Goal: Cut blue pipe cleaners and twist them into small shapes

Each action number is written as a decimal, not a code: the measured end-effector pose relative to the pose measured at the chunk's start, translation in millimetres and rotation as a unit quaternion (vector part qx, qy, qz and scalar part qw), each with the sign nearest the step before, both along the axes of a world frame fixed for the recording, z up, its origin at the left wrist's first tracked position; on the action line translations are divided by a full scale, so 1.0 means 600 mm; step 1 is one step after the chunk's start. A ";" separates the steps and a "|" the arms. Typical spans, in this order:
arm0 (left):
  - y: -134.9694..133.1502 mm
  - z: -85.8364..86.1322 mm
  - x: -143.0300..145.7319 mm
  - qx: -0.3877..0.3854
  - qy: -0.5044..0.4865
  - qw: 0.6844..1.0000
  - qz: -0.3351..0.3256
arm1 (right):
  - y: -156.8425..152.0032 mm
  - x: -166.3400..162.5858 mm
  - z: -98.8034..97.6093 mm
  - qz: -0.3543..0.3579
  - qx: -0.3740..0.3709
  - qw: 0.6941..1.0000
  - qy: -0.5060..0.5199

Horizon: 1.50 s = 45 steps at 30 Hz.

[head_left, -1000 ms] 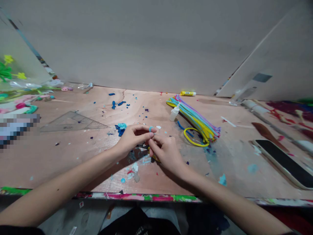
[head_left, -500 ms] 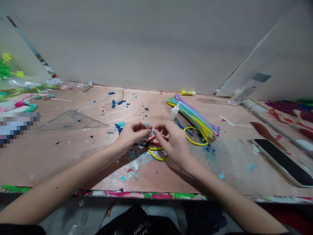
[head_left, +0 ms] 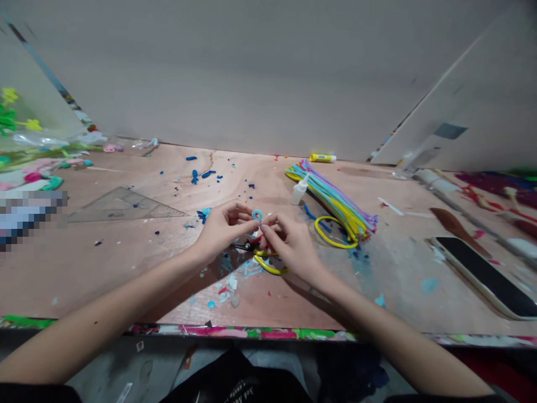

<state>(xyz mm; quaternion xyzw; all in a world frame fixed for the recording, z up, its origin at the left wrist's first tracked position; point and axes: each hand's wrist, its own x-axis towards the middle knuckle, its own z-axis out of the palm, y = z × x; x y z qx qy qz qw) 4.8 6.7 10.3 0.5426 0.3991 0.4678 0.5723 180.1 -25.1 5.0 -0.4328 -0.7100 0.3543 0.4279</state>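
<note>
My left hand and my right hand meet over the middle of the wooden table. Both pinch a small light-blue ring of pipe cleaner between their fingertips, held just above the table. Under my hands lie scissors with yellow and red handles, partly hidden by my right hand.
A bundle of coloured pipe cleaners, a yellow loop and a small white glue bottle lie right of my hands. A phone sits far right, a clear set square left, a yellow glue stick at the back. Blue scraps litter the table.
My right hand lifted off the scissors and came up to the blue ring. Both hands shifted slightly away from me and the ring now shows face-on between the fingertips.
</note>
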 end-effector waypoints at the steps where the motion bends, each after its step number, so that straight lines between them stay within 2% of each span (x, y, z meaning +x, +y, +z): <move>1: -0.001 0.000 0.000 -0.001 0.005 1.000 0.005 | 0.000 0.000 -0.001 0.003 -0.006 1.000 0.003; 8: -0.003 0.007 0.000 -0.029 0.012 0.999 0.008 | 0.002 0.004 -0.004 0.028 -0.037 0.999 0.019; 13: -0.003 0.011 -0.004 -0.026 0.031 0.999 -0.030 | 0.010 0.008 0.001 -0.011 0.052 0.998 -0.016; 15: -0.004 0.011 -0.003 -0.023 0.044 0.998 -0.043 | 0.015 0.010 0.003 -0.008 0.056 0.998 0.003; 18: -0.004 0.012 -0.002 -0.033 0.048 0.996 -0.070 | 0.023 0.014 0.006 0.026 0.013 0.998 0.053; 20: -0.003 0.015 -0.002 -0.045 0.037 0.995 -0.087 | 0.027 0.019 0.007 0.062 -0.053 0.991 0.107; 24: -0.004 0.022 -0.004 -0.066 0.028 0.990 -0.123 | 0.028 0.032 0.004 0.130 -0.219 0.948 0.191; 27: -0.006 0.027 -0.005 -0.086 0.018 0.984 -0.156 | 0.027 0.037 -0.003 0.153 -0.288 0.918 0.224; 33: -0.009 0.028 -0.004 -0.085 0.004 0.978 -0.189 | 0.032 0.029 -0.022 0.174 -0.302 0.894 0.283; 39: -0.013 0.031 -0.002 -0.079 0.015 0.981 -0.179 | 0.036 0.018 -0.029 0.151 -0.300 0.886 0.319; 45: -0.018 0.031 0.001 -0.073 0.014 0.983 -0.166 | 0.035 0.012 -0.030 0.165 -0.340 0.859 0.346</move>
